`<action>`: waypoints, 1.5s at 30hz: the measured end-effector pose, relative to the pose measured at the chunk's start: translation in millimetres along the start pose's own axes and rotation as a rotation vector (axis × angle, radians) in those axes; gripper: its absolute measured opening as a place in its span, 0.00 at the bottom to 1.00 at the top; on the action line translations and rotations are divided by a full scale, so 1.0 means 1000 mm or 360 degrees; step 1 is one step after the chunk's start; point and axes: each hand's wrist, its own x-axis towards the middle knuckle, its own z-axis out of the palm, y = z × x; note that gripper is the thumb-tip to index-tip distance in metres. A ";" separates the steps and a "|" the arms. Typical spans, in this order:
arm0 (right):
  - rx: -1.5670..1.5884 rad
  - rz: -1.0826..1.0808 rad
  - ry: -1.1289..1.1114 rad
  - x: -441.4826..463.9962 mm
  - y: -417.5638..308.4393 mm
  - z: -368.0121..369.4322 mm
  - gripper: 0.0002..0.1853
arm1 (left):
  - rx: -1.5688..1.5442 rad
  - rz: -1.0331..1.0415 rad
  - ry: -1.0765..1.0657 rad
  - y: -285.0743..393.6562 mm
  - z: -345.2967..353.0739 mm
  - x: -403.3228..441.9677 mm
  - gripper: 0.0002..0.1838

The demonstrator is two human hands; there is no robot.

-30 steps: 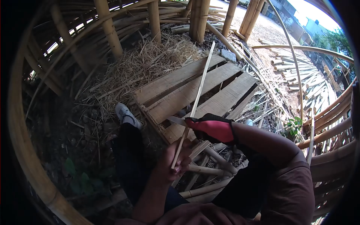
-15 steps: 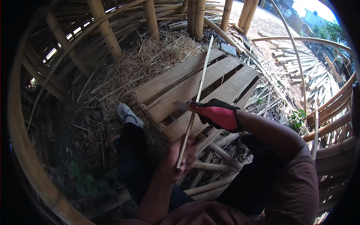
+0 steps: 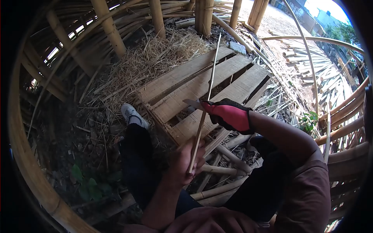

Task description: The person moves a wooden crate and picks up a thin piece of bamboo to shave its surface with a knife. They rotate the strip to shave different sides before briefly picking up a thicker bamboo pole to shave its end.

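My bare left hand (image 3: 185, 160) is closed around the lower part of a long, thin bamboo strip (image 3: 213, 72), whose end sticks out past the fingers. The strip slants up and away over a wooden slatted platform (image 3: 178, 105). On my right hand (image 3: 229, 115) is a red and black glove, its fingers wrapped round a knife (image 3: 192, 103). Only the blade shows, pointing left across the strip; the handle is hidden in the glove. The gloved fingers are right by the strip, and whether the blade's edge touches it I cannot tell.
Dry shavings (image 3: 171, 54) lie heaped behind the platform. Bamboo posts (image 3: 157, 19) stand at the back, and a curved bamboo pole (image 3: 39, 182) arcs along the left. Cut bamboo pieces (image 3: 324, 72) lie on the ground at right. A shoe (image 3: 134, 115) rests beside the platform.
The gloved hand and knife have shifted slightly toward me along the strip, and the blade looks sharper than in the earlier blur. The strip's near end has moved a little right.
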 end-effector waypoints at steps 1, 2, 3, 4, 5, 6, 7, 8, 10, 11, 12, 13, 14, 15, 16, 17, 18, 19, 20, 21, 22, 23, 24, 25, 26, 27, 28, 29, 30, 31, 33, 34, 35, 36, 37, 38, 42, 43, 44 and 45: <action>-0.0103 -0.0070 -0.0066 -0.014 -0.008 0.017 0.34 | 0.0019 0.0016 -0.0009 0.002 0.001 0.001 0.15; -0.0209 -0.0141 -0.0136 -0.022 -0.012 0.028 0.34 | 0.0022 0.0024 -0.0013 0.003 0.001 0.000 0.15; -0.0234 -0.0287 -0.0199 -0.023 -0.009 0.028 0.30 | 0.0030 0.0056 0.0009 0.002 0.000 -0.002 0.15; -0.0233 -0.0289 -0.0202 -0.019 -0.009 0.022 0.30 | 0.0043 0.0085 0.0029 0.000 -0.001 -0.004 0.15; -0.0138 -0.0190 -0.0154 -0.012 -0.008 0.013 0.30 | 0.0002 0.0060 -0.0101 -0.002 -0.008 0.002 0.16; -0.0052 -0.0087 -0.0108 -0.009 -0.010 0.007 0.30 | -0.0008 0.0055 -0.0103 -0.003 -0.006 0.003 0.16; 0.0012 -0.0099 -0.0063 -0.008 -0.012 0.005 0.30 | -0.0031 0.0047 -0.0067 -0.001 -0.003 0.003 0.16; 0.0019 -0.0097 -0.0060 -0.011 -0.007 0.013 0.30 | -0.0044 0.0034 -0.0030 0.000 -0.001 0.002 0.16; 0.0063 -0.0051 -0.0216 -0.020 -0.004 0.035 0.31 | 0.0010 0.0069 -0.0014 0.001 0.000 -0.006 0.16; -0.0171 -0.0202 -0.0226 -0.018 -0.005 0.029 0.31 | 0.0060 0.0099 0.0007 0.002 0.000 -0.008 0.16; -0.0121 -0.0080 -0.0281 -0.020 -0.014 0.020 0.31 | 0.0064 0.0098 0.0006 0.001 -0.002 -0.006 0.16; -0.0032 -0.0053 -0.0189 -0.015 -0.012 0.011 0.32 | 0.0040 0.0083 0.0004 -0.001 -0.003 -0.001 0.16; 0.0056 -0.0029 -0.0097 -0.007 -0.007 0.005 0.32 | 0.0017 0.0070 0.0004 -0.002 -0.004 0.002 0.16; 0.0090 -0.0056 -0.0092 -0.004 -0.002 0.010 0.33 | -0.0059 0.0010 -0.0034 0.001 -0.002 0.002 0.16; -0.0114 -0.0098 -0.0170 -0.018 -0.007 0.025 0.33 | -0.0055 0.0009 -0.0034 0.001 0.000 -0.002 0.16; -0.0126 -0.0101 -0.0204 -0.019 -0.006 0.029 0.33 | 0.0018 0.0080 -0.0013 0.001 0.003 -0.008 0.16; -0.0135 -0.0103 -0.0241 -0.019 -0.005 0.032 0.33 | 0.0091 0.0148 0.0013 0.002 0.003 -0.011 0.16; -0.0109 -0.0114 -0.0260 -0.023 -0.013 0.026 0.32 | 0.0098 0.0147 0.0013 0.002 0.002 -0.009 0.16; -0.0046 -0.0042 -0.0184 -0.012 -0.008 0.014 0.32 | 0.0106 0.0136 0.0001 -0.001 -0.001 -0.005 0.16; 0.0076 -0.0085 -0.0150 -0.005 -0.007 0.012 0.31 | 0.0111 0.0132 -0.0012 -0.003 -0.002 -0.002 0.17; 0.0209 -0.0127 -0.0116 -0.002 -0.005 0.012 0.31 | 0.0108 0.0125 -0.0010 -0.004 -0.003 -0.002 0.17; 0.0176 -0.0048 -0.0149 -0.009 0.003 0.021 0.31 | 0.0030 0.0093 -0.0033 -0.003 -0.004 -0.001 0.17; 0.0135 0.0025 -0.0184 -0.028 -0.008 0.039 0.31 | -0.0049 0.0071 -0.0057 0.000 -0.005 0.000 0.17; -0.0066 -0.0113 -0.0164 -0.027 -0.006 0.042 0.32 | 0.0015 0.0118 -0.0031 0.000 -0.003 -0.009 0.17; -0.0060 -0.0120 -0.0161 -0.021 -0.007 0.033 0.32 | 0.0024 0.0118 -0.0030 0.001 -0.002 -0.008 0.17; -0.0003 -0.0099 -0.0086 -0.014 -0.008 0.016 0.32 | 0.0059 0.0112 -0.0018 0.000 -0.001 -0.007 0.18; 0.0046 -0.0075 -0.0014 -0.012 -0.009 0.007 0.32 | 0.0087 0.0110 -0.0006 -0.002 0.000 -0.006 0.18; 0.0085 -0.0048 0.0035 -0.014 -0.010 0.009 0.32 | 0.0084 0.0104 -0.0005 -0.003 0.001 -0.006 0.18; 0.0079 -0.0041 -0.0136 -0.015 -0.006 0.020 0.31 | 0.0070 0.0100 0.0005 -0.002 0.001 -0.008 0.17; 0.0105 0.0010 -0.0203 -0.022 -0.007 0.032 0.31 | 0.0054 0.0106 0.0016 0.000 0.002 -0.009 0.17; -0.0051 -0.0079 -0.0274 -0.019 -0.008 0.028 0.31 | 0.0045 0.0116 0.0034 0.003 0.003 -0.009 0.17; 0.0118 -0.0025 -0.0216 -0.016 -0.009 0.015 0.31 | 0.0030 0.0094 0.0044 0.002 0.004 -0.008 0.17; 0.0206 -0.0045 -0.0115 -0.009 -0.002 0.009 0.31 | 0.0011 0.0077 0.0052 0.001 0.004 -0.006 0.17; 0.0294 -0.0066 -0.0014 -0.003 0.003 0.006 0.31 | 0.0010 0.0074 0.0052 0.001 0.002 -0.005 0.17; 0.0204 -0.0113 -0.0037 -0.012 -0.003 0.026 0.31 | -0.0005 0.0072 -0.0002 0.002 0.000 -0.003 0.17; 0.0020 0.0004 -0.0218 -0.032 -0.010 0.039 0.32 | -0.0023 0.0078 -0.0054 0.002 -0.002 -0.003 0.17; 0.0273 -0.0007 -0.0094 -0.017 -0.005 0.005 0.31 | 0.0109 0.0147 -0.0048 -0.003 -0.001 -0.005 0.17; 0.0250 -0.0052 -0.0023 -0.016 -0.004 0.009 0.31 | 0.0066 0.0120 -0.0039 -0.001 0.000 -0.003 0.17; 0.0112 -0.0082 -0.0122 -0.020 -0.002 0.025 0.31 | 0.0023 0.0094 -0.0030 0.000 0.000 -0.003 0.17; 0.0109 -0.0083 -0.0124 -0.019 0.002 0.026 0.31 | 0.0021 0.0098 -0.0029 0.000 0.001 -0.004 0.17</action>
